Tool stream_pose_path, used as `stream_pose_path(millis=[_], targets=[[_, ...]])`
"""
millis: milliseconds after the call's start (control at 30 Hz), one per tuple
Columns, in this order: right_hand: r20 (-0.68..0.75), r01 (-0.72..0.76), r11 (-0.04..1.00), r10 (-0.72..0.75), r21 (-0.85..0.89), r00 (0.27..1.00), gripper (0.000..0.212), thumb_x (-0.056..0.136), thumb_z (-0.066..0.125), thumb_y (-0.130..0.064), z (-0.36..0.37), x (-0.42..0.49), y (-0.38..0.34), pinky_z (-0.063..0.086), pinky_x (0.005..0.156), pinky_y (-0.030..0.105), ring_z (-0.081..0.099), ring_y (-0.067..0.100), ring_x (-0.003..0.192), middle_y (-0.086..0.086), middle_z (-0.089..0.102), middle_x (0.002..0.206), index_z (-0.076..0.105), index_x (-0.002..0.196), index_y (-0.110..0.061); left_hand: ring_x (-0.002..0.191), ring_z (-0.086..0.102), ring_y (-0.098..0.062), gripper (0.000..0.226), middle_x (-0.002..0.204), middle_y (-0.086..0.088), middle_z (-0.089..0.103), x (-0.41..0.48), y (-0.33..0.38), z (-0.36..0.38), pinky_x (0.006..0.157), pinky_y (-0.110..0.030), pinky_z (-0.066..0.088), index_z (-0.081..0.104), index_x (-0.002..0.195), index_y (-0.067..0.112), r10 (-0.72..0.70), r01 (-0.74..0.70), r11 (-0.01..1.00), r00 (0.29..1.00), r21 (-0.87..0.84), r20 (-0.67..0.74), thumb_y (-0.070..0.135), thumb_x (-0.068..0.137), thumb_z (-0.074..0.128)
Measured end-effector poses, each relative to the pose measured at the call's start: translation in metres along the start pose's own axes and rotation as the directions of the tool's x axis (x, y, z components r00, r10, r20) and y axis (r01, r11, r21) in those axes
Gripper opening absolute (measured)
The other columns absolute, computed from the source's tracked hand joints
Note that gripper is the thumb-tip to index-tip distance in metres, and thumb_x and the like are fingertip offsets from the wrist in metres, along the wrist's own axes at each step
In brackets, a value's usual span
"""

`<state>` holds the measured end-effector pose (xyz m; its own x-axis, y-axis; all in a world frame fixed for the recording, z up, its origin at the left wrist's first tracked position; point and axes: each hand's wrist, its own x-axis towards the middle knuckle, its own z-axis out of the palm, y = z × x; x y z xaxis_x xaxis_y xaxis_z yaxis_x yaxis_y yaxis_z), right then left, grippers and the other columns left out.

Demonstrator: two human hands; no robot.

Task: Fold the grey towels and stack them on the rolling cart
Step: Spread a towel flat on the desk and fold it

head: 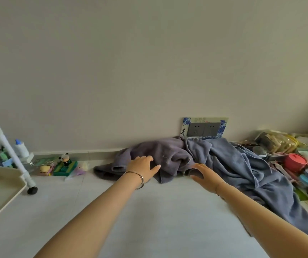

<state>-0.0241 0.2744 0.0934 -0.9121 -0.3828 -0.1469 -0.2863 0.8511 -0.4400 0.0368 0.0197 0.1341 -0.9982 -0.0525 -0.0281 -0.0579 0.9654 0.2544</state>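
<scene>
Left hand (143, 167), fingers spread flat, rests on the crumpled towels (224, 161) heaped on the floor (149, 211) against the wall (149, 71); right hand (206, 176), fingers straight, holds nothing at their near edge; cart (4, 187) well left.

Nothing in front of you is folded yet.
The purplish-grey towel (168, 157) lies crumpled against the wall; the blue-grey towel (242, 175) sprawls to its right, seemingly overlapping it. The cream rolling cart (0, 187) stands at your left, well apart.
</scene>
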Motion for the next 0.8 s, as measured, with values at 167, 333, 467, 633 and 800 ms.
stream_pose_path(millis=[167, 333, 467, 633, 800], targets=[[-0.005, -0.025, 0.999, 0.025, 0.023, 1.0, 0.044, 0.092, 0.056, -0.034, -0.004, 0.032, 0.052, 0.033, 0.1, 0.022, 0.048, 0.019, 0.122, -0.001, 0.044, 0.138, 0.046, 0.133, -0.021, 0.123, 0.045, -0.025, 0.055, 0.135, -0.004, 0.048, 0.05, 0.043, 0.036, 0.095, -0.037, 0.04, 0.039, 0.136, 0.02, 0.008, -0.008, 1.0, 0.999, -0.007, 0.036, 0.054, 0.093, 0.039], [-0.024, -0.06, 0.991, 0.063, 0.118, 0.998, 0.049, 0.092, 0.056, -0.037, -0.01, 0.089, 0.093, 0.038, 0.098, 0.027, 0.053, 0.022, 0.111, 0.007, 0.047, 0.135, 0.044, 0.134, -0.017, 0.128, 0.041, -0.024, 0.058, 0.145, 0.0, 0.039, 0.101, 0.078, 0.073, 0.099, -0.035, 0.039, 0.033, 0.142, 0.02, 0.037, -0.037, 0.994, 0.999, -0.105, -0.002, 0.05, 0.093, 0.043], [-0.134, -0.146, 0.939, 0.196, 0.311, 0.971, 0.052, 0.089, 0.061, -0.034, -0.013, 0.125, 0.114, 0.04, 0.096, 0.033, 0.05, 0.027, 0.115, 0.011, 0.047, 0.131, 0.043, 0.13, -0.009, 0.132, 0.036, -0.023, 0.06, 0.148, 0.0, 0.034, 0.128, 0.094, 0.091, 0.105, -0.036, 0.035, 0.029, 0.144, 0.02, 0.027, -0.031, 0.99, 0.999, -0.14, -0.027, 0.048, 0.093, 0.044], [-0.026, -0.27, 0.657, 0.404, 0.704, 0.915, 0.047, 0.084, 0.068, -0.034, -0.009, 0.158, 0.141, 0.047, 0.09, 0.033, 0.059, 0.028, 0.108, 0.011, 0.063, 0.114, 0.057, 0.116, -0.001, 0.134, 0.033, -0.02, 0.056, 0.149, 0.001, 0.035, 0.151, 0.112, 0.106, 0.104, -0.033, 0.034, 0.03, 0.144, 0.019, 0.003, -0.01, 0.968, 1.0, -0.251, -0.029, 0.045, 0.095, 0.042], [0.015, -0.271, 0.6, 0.396, 0.752, 0.918, 0.035, 0.087, 0.065, -0.031, -0.017, 0.166, 0.141, 0.05, 0.086, 0.039, 0.063, 0.033, 0.09, 0.026, 0.066, 0.096, 0.067, 0.093, 0.003, 0.137, 0.03, -0.018, 0.051, 0.148, 0.001, 0.035, 0.165, 0.128, 0.114, 0.109, -0.034, 0.031, 0.032, 0.143, 0.02, -0.031, 0.026, 0.896, 1.0, -0.443, -0.002, 0.043, 0.098, 0.035]])
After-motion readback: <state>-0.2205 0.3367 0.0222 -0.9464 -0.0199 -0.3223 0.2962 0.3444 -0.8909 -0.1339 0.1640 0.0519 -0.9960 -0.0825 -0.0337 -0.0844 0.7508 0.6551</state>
